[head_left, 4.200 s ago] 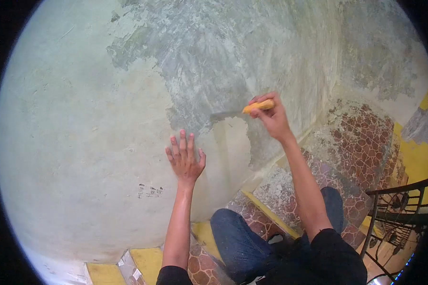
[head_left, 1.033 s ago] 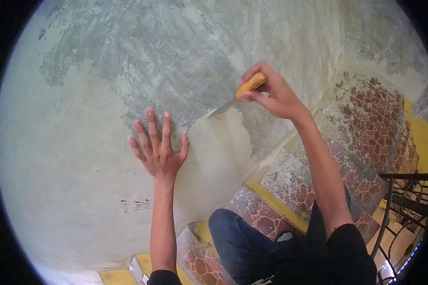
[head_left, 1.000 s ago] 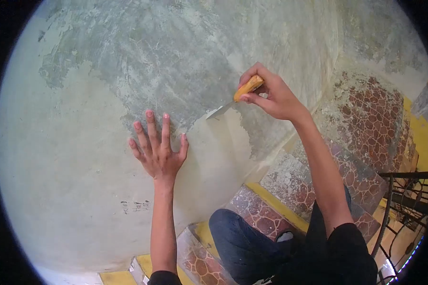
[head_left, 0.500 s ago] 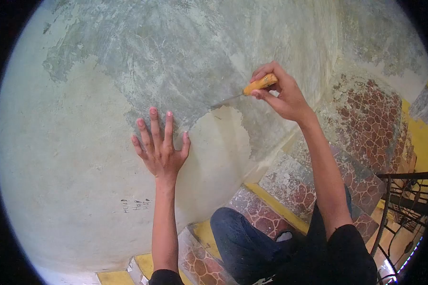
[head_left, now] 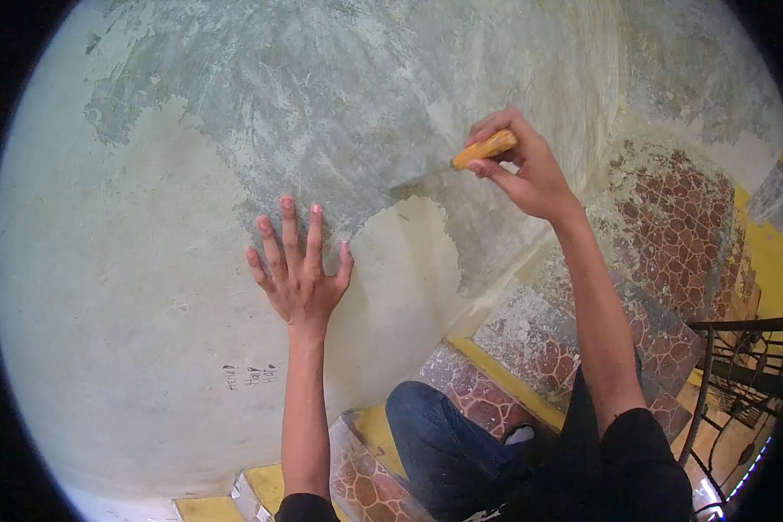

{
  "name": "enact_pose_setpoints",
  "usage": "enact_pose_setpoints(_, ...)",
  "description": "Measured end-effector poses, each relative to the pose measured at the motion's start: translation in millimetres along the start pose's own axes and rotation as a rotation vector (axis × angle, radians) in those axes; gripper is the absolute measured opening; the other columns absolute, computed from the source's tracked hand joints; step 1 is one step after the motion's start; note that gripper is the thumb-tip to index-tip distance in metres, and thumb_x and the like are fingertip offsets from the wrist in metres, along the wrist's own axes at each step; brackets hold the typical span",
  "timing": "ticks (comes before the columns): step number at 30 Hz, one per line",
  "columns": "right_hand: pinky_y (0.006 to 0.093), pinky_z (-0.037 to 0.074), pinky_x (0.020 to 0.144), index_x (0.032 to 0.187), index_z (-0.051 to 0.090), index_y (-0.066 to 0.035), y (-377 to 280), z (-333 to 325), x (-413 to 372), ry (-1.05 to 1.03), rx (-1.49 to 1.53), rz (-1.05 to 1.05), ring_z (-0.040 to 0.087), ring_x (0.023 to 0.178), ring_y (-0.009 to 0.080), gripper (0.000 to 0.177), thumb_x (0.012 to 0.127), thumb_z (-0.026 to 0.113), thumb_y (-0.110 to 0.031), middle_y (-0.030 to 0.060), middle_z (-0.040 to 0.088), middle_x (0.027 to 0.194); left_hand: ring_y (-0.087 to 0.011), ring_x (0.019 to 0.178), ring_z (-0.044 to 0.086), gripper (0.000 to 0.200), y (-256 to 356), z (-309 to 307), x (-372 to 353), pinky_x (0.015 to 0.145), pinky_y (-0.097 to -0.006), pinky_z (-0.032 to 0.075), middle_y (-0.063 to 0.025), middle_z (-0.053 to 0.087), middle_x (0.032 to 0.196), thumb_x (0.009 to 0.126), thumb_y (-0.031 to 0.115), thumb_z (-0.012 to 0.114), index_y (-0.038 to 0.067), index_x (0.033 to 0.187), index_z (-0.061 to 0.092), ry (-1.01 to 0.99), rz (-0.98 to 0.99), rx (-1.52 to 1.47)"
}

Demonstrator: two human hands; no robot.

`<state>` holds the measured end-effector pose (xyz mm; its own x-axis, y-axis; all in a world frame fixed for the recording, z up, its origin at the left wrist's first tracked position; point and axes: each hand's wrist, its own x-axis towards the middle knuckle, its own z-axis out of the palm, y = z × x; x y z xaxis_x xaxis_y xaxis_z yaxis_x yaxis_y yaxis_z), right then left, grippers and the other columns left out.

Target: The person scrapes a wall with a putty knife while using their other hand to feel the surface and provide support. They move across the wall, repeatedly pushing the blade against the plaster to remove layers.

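My right hand is closed around the orange handle of a scraper. Its thin blade points left, the tip close to the top edge of a pale paint patch. Flat on the wall, with fingers spread, rests my left hand, left of that patch. The wall is bare grey and scratched above both hands, while pale green paint covers its left and lower part.
Stair steps with brown stone-pattern tiles and yellow edges climb along the wall, strewn with paint flakes. My bent knee is on the stairs below. A black metal railing stands at the right. Small handwriting marks the lower wall.
My right hand and the scraper have shifted slightly right, the blade tip staying near the patch's upper edge. My left hand keeps its place on the wall; the view moved slightly.
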<state>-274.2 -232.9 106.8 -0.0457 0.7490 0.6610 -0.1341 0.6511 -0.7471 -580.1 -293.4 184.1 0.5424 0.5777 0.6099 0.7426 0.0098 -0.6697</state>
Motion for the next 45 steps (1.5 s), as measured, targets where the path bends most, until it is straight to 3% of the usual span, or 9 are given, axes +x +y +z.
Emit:
enact_pose_setpoints(6,0.0304,0.054,0.077,0.105,0.051,-0.007,2.6,-3.8,-5.0,-0.006,-0.062,-0.087,0.064,0.091,0.0145,0.027,0.087,0.071,-0.005,0.0053,0.063,0.099,-0.0273,0.148,0.02,0.065,0.1,0.5,0.0,0.121,-0.0446,0.003,-0.002,0.034,0.156,0.083,0.048,0.06,0.028,0.143,0.045,0.007,-0.007,-0.008)
enact_pose_setpoints(8,0.0305,0.055,0.079,0.105,0.051,-0.007,7.7,-6.3,-7.4,0.173,0.156,0.033,0.064,0.093,0.0146,0.028,0.086,0.071,-0.003,0.0054,0.062,0.102,-0.0271,0.148,0.02,0.065,-0.8,-1.1,-1.4,0.121,-0.0445,0.004,-0.0019,0.034,0.156,0.083,0.048,0.06,0.028,0.143,0.045,0.004,-0.018,0.001)
enact_pose_setpoints(11,0.0296,0.055,0.079,0.105,0.05,-0.006,16.2,0.2,-13.5,0.052,0.118,0.051,0.063,0.094,0.0143,0.028,0.086,0.07,-0.001,0.006,0.062,0.104,-0.027,0.148,0.021,0.064,0.4,-1.5,1.4,0.121,-0.0442,0.004,-0.0016,0.034,0.156,0.083,0.048,0.06,0.027,0.142,0.046,0.01,0.005,-0.004)
enact_pose_setpoints(24,0.0273,0.054,0.076,0.107,0.048,-0.004,56.6,-9.1,-28.7,0.257,0.356,0.139,0.063,0.089,0.0135,0.029,0.087,0.069,-0.001,0.0075,0.063,0.102,-0.0263,0.147,0.022,0.065,-1.1,-1.0,2.2,0.121,-0.0435,0.004,-0.0022,0.035,0.156,0.08,0.045,0.063,0.026,0.141,0.048,0.028,-0.004,-0.019)
enact_pose_setpoints(26,0.0271,0.054,0.075,0.107,0.048,-0.005,55.2,3.9,-32.6,0.023,0.34,0.233,0.063,0.089,0.0138,0.028,0.087,0.068,-0.001,0.0075,0.063,0.099,-0.0264,0.147,0.022,0.065,1.5,-0.2,1.1,0.121,-0.0435,0.004,-0.0022,0.035,0.156,0.08,0.045,0.063,0.026,0.141,0.048,0.025,-0.002,-0.019)
enact_pose_setpoints(30,0.0261,0.054,0.074,0.107,0.047,-0.005,61.5,-8.0,-35.1,0.244,0.338,0.193,0.063,0.088,0.0138,0.029,0.088,0.069,-0.001,0.0077,0.063,0.099,-0.0272,0.147,0.024,0.064,-0.2,0.1,0.0,0.121,-0.0447,0.005,-0.0013,0.036,0.155,0.081,0.047,0.061,0.028,0.141,0.048,0.015,-0.016,0.001)
enact_pose_setpoints(36,0.0276,0.054,0.071,0.106,0.047,-0.006,65.3,-13.8,-42.9,0.362,0.382,0.11,0.064,0.086,0.0141,0.03,0.087,0.068,0.0,0.0076,0.062,0.103,-0.0278,0.146,0.025,0.063,-0.3,1.5,-2.4,0.121,-0.0461,0.006,-0.0004,0.037,0.155,0.082,0.049,0.059,0.029,0.141,0.047,0.013,-0.02,0.009)
enact_pose_setpoints(39,0.0276,0.055,0.071,0.107,0.047,-0.007,64.9,-6.2,-40.4,0.235,0.424,0.19,0.064,0.086,0.0139,0.03,0.087,0.069,-0.001,0.0075,0.062,0.102,-0.0273,0.147,0.024,0.064,-0.9,1.1,-0.2,0.121,-0.0448,0.006,-0.0016,0.037,0.155,0.081,0.048,0.061,0.027,0.14,0.048,0.02,-0.013,0.006)
enact_pose_setpoints(45,0.0267,0.054,0.072,0.108,0.047,-0.007,81.5,-10.8,-47.8,0.313,0.392,0.231,0.063,0.086,0.0127,0.031,0.087,0.07,-0.003,0.007,0.062,0.102,-0.0267,0.147,0.023,0.065,-0.2,-0.8,1.2,0.121,-0.0435,0.006,-0.0025,0.036,0.155,0.081,0.047,0.062,0.026,0.141,0.047,0.036,-0.007,-0.002)
